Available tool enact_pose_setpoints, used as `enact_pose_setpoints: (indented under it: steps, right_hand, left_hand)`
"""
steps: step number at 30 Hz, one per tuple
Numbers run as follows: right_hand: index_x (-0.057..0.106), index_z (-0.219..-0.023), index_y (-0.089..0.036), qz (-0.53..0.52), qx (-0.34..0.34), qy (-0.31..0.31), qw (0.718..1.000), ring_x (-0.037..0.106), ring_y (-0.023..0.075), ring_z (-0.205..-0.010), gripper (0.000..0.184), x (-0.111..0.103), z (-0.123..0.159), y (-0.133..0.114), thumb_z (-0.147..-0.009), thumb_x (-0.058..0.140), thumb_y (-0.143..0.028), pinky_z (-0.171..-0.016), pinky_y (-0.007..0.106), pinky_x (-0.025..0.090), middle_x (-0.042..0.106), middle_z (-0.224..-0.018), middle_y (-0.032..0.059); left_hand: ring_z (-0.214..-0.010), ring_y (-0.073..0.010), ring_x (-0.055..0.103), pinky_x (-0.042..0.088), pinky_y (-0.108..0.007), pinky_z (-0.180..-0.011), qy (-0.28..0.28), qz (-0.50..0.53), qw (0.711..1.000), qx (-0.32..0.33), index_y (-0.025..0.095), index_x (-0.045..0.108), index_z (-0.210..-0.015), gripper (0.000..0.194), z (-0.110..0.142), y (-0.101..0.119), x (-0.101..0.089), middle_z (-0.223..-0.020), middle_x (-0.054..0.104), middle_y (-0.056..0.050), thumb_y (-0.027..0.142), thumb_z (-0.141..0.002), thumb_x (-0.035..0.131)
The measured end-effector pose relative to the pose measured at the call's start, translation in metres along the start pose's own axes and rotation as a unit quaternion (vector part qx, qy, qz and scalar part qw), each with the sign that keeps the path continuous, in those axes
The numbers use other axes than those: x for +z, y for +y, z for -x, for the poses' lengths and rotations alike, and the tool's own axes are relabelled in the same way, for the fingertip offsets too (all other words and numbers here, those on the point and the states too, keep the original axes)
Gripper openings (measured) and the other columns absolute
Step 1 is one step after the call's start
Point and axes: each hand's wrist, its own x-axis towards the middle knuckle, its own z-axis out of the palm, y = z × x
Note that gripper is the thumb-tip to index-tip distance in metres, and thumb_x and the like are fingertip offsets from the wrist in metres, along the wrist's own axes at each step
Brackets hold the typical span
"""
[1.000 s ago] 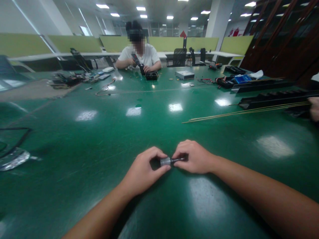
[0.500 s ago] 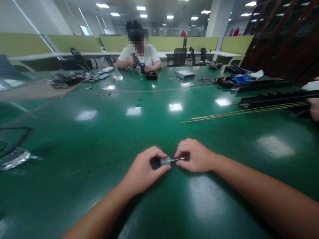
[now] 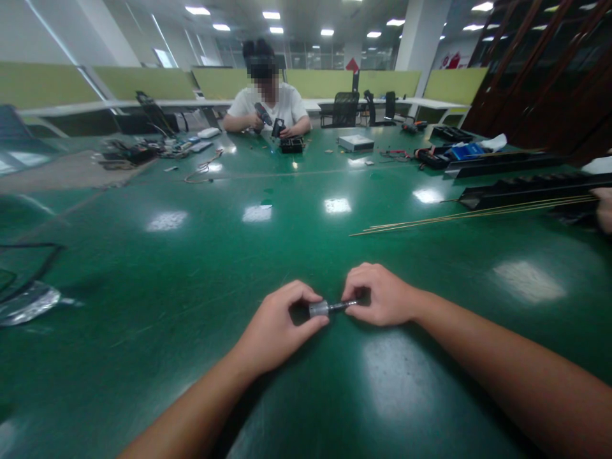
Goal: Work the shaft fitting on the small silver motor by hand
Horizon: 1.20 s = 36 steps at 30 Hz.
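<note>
Low over the green table (image 3: 191,268), my left hand (image 3: 277,328) pinches a small silver metal cylinder (image 3: 318,309) between thumb and fingers. A thin dark shaft (image 3: 342,306) sticks out of the cylinder's right end, and my right hand (image 3: 380,296) is closed on that shaft. Both hands rest near the table's front middle, knuckles up. What the shaft ends in is hidden inside my right fingers.
Thin brass rods (image 3: 468,215) lie to the right, beside long black trays (image 3: 530,188). A crumpled clear bag and a black cable (image 3: 26,296) sit at the left edge. Across the table a person in a white shirt (image 3: 268,105) works with a power tool. Another person's hand (image 3: 603,207) shows at far right.
My right hand has shifted slightly right and up, exposing a bit more of the shaft. The person across the table has lifted the tool.
</note>
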Motion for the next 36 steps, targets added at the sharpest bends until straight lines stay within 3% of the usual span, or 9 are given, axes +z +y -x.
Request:
enact_pose_setpoints:
  steps: [11, 22, 36]
  right_hand:
    - [0.067, -0.074, -0.017, -0.016, 0.011, -0.028, 0.999, 0.061, 0.0143, -0.068, 0.004, -0.009, 0.001, 0.005, -0.070, 0.070, -0.016, -0.073, 0.028, 0.046, 0.068, -0.072, 0.0004]
    - [0.069, -0.075, -0.014, -0.077, 0.090, -0.066, 0.991, 0.058, 0.0125, -0.066, 0.008, -0.023, 0.004, 0.020, -0.071, 0.072, -0.020, -0.064, 0.024, 0.046, 0.066, -0.071, 0.0016]
    - [0.070, -0.075, -0.014, -0.087, 0.095, -0.075, 0.989, 0.058, 0.0134, -0.067, 0.011, -0.024, 0.004, 0.020, -0.071, 0.073, -0.023, -0.065, 0.024, 0.046, 0.067, -0.073, 0.0029]
  left_hand:
    - [-0.087, -0.0210, 0.064, 0.050, -0.033, -0.080, -0.003, -0.002, 1.000, -0.003, 0.019, 0.066, -0.090, 0.014, 0.002, -0.001, 0.000, -0.093, 0.069, -0.004, 0.028, -0.080, 0.072]
    - [-0.089, -0.0210, 0.064, 0.049, -0.034, -0.081, -0.006, 0.002, 1.000, -0.012, 0.019, 0.065, -0.091, 0.015, 0.007, -0.001, -0.004, -0.095, 0.068, -0.004, 0.029, -0.081, 0.072]
    - [-0.089, -0.0201, 0.064, 0.048, -0.033, -0.081, -0.009, -0.001, 1.000, -0.014, 0.019, 0.065, -0.090, 0.015, 0.006, 0.000, -0.004, -0.095, 0.068, -0.003, 0.029, -0.081, 0.072]
